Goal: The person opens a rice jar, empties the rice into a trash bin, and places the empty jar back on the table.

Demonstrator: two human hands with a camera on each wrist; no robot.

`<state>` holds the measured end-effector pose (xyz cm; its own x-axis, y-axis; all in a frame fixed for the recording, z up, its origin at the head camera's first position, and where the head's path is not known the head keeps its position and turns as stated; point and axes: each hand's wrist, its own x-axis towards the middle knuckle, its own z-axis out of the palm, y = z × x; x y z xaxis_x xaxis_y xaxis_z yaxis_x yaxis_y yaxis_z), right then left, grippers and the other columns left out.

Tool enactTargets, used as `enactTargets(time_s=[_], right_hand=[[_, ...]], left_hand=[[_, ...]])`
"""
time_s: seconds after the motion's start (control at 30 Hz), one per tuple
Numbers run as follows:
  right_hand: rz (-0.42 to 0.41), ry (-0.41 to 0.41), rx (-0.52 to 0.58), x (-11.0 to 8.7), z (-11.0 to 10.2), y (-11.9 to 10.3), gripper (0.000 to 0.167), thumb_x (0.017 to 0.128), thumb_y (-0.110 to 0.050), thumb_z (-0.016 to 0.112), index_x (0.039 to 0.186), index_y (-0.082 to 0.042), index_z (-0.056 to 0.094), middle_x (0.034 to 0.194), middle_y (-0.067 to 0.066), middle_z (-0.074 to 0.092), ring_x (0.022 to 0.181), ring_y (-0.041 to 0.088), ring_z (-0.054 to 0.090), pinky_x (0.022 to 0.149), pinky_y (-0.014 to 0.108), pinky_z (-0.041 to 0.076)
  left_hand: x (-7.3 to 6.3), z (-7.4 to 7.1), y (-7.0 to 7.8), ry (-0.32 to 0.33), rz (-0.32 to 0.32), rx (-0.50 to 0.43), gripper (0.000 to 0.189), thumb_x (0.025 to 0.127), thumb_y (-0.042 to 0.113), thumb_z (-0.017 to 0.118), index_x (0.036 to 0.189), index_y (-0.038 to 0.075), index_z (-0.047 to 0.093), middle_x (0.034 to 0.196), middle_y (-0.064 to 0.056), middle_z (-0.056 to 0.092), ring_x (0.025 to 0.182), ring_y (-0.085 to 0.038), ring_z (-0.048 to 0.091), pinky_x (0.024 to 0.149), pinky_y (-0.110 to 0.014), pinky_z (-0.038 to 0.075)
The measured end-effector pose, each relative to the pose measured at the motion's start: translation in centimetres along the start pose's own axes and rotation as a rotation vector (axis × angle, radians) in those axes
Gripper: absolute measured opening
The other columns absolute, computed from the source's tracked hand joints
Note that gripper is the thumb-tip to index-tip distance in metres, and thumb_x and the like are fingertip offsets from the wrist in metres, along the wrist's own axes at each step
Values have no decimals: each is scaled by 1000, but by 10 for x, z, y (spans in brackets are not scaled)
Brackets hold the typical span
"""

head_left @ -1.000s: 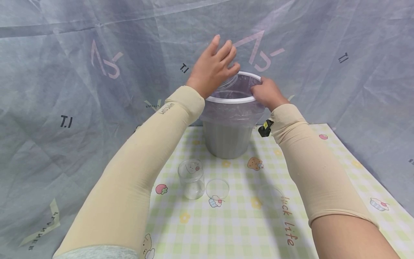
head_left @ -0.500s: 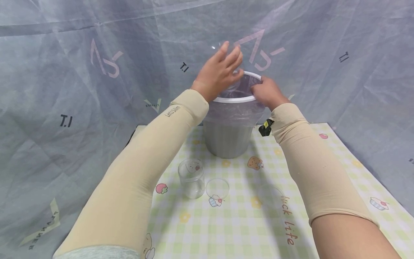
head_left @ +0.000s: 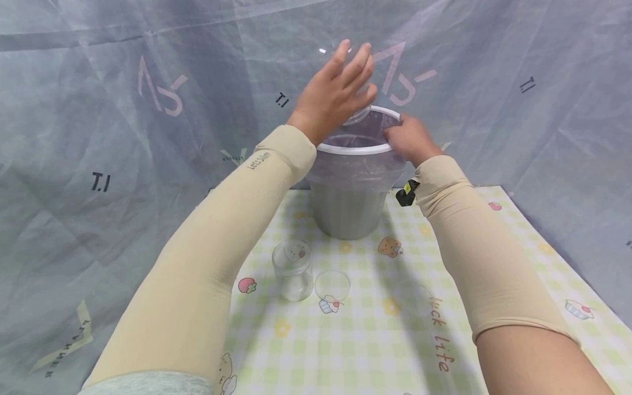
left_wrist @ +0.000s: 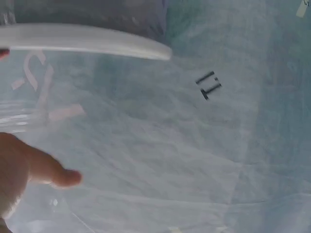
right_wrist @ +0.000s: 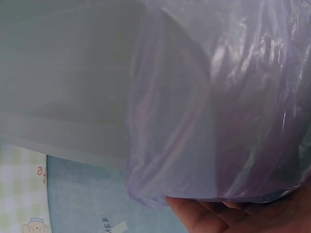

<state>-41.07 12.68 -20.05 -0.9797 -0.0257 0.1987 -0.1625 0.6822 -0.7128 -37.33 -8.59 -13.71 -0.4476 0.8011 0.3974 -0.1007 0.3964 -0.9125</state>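
Note:
My left hand (head_left: 333,93) holds a clear plastic jar (head_left: 359,116), mostly hidden behind the fingers, over the trash can (head_left: 348,211). Its ridged mouth (left_wrist: 17,119) is turned down toward the can in the left wrist view. The can is grey, with a white rim (head_left: 355,150) and a thin purplish bag (right_wrist: 170,111) folded over its edge. On the can's right side my right hand (head_left: 413,140) grips the rim, thumb inside, with fingers under the bag in the right wrist view.
A second clear jar (head_left: 292,271) stands on the checked tablecloth (head_left: 355,345), in front of the can. Beside it lies a clear round lid (head_left: 332,286). A faint transparent disc (head_left: 415,296) lies farther right. Grey-blue cloth (head_left: 197,126) hangs behind and at the sides.
My left hand has shifted right, then risen with the jar above the can. The right hand keeps its grip on the rim.

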Motion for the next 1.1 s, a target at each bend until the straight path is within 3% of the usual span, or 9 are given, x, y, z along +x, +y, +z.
enactTargets(time_s=[0.13,0.2,0.3,0.5,0.6,0.73,0.8,0.93,1.1], right_hand=[[12,5,-3,-1,0,1,62,99,-23,43,156,0,38,139,22,55,114,32,54,96,44,46],[14,4,-6,-2,2,2,62,99,-23,43,156,0,38,139,22,56,113,33,54,95,44,47],[10,-1,-6,-3,2,2,62,98,-23,44,155,0,38,139,22,56,114,32,54,98,44,46],[1,-1,-5,-3,-1,-2,60,98,-23,42,154,-1,40,136,20,56,112,31,53,96,43,45],[1,9,-2,-3,-2,-3,59,98,-23,43,153,-1,42,135,20,56,111,31,53,94,42,45],[14,11,4,-3,0,-3,61,98,-22,43,155,0,39,138,21,56,114,32,53,96,43,46],[13,6,1,-4,1,-3,62,98,-22,43,156,0,38,138,21,56,115,32,53,97,43,46],[-3,3,-7,-5,3,-3,60,97,-22,44,153,0,42,135,21,56,113,32,53,98,43,45],[4,-12,-5,-5,2,-4,63,98,-24,43,157,-2,37,142,22,53,119,33,52,104,45,43]], left_hand=[[4,-6,12,-153,222,-95,59,101,14,52,156,27,36,162,-25,30,154,-42,21,123,-63,18],[2,-8,16,-216,275,-139,59,104,15,50,159,30,33,162,-24,28,154,-43,18,123,-64,15],[0,-11,15,-226,215,-155,57,105,14,48,158,29,34,163,-24,28,155,-43,17,123,-64,15],[1,-11,5,-115,56,-68,55,99,11,49,151,22,37,162,-25,30,155,-41,21,124,-61,18],[0,-12,9,-105,106,-63,52,101,11,46,151,22,39,160,-26,33,154,-41,23,123,-62,18],[-3,-13,17,-177,162,-94,50,104,13,40,154,19,38,159,-30,31,152,-45,23,123,-64,17],[-5,-12,18,-181,94,-105,50,103,12,39,153,18,38,160,-30,30,153,-45,23,122,-63,17],[-10,-8,14,-105,-111,-123,49,101,6,33,148,19,40,159,-25,34,153,-41,26,122,-61,21],[-16,-9,13,-82,-323,-361,48,101,5,39,145,23,46,153,-21,42,149,-38,32,122,-60,21]])
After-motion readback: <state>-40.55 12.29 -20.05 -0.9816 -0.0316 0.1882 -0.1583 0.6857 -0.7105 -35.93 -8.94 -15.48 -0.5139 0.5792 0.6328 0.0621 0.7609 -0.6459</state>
